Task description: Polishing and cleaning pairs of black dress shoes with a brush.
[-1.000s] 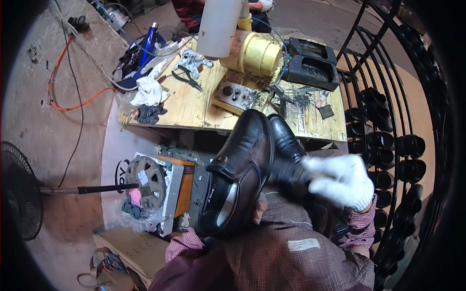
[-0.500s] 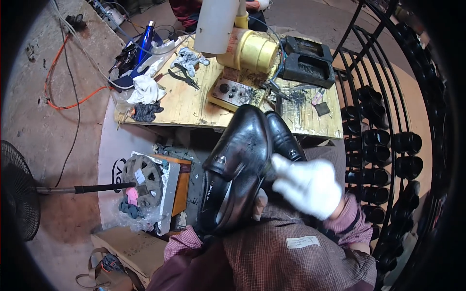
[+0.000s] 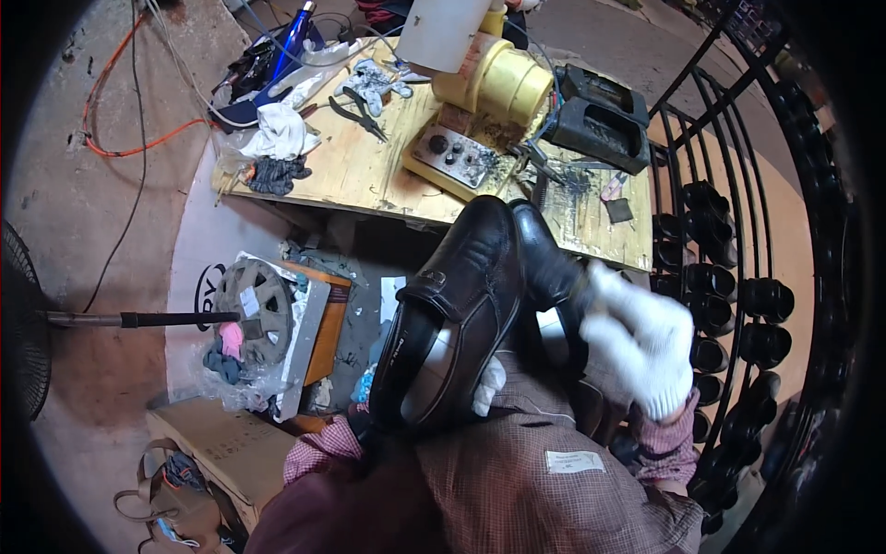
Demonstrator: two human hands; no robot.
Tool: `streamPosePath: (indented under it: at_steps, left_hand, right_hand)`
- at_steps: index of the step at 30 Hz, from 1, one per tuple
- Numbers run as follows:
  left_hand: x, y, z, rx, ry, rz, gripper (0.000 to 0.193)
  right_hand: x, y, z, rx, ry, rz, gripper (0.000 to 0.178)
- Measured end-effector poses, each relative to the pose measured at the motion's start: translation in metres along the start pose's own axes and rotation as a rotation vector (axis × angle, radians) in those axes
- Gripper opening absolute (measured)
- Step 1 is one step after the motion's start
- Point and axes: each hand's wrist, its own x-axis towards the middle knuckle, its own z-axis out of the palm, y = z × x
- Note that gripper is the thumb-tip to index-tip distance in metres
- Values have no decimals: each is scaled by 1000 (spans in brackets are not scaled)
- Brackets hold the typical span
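Two black leather loafers are held up side by side in front of my lap, toes pointing toward the table. The left loafer shows its opening and a strap across the top; the right loafer is partly behind it. My left hand is closed round the loafers from below, mostly hidden, with only pale gloved fingers showing at the side. In a white knitted glove, my right hand pinches what looks like a dark brush, blurred by motion, against the top of the right loafer.
A wooden table bears a yellow machine, a control box, pliers, black trays and rags. On the right stands a rack of black shoes. A fan and a cardboard box are at left.
My right hand has moved right, from beside the left loafer onto the right loafer. The loafers have turned a little, showing more of the right one's opening. The whole view has shifted.
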Motion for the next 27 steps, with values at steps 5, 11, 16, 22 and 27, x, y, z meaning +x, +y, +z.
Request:
streamPosePath:
  at_steps: [5,11,16,22,27]
  left_hand:
    - [-2,-3,0,-23,3,23,62]
    - [-1,-5,-4,-84,2,21,56]
    - [-4,-9,-13,-186,-41,58,52]
    - [-6,30,-4,-392,275,298,44]
    - [14,86,-4,-176,-59,574,39]
  right_hand:
    - [-3,6,9,-424,-484,-255,44]
    - [-8,24,11,-31,53,76,49]
    - [5,44,9,-105,-332,-439,40]
    - [56,186,11,-575,143,217,47]
    - [79,265,0,-668,307,-71,48]
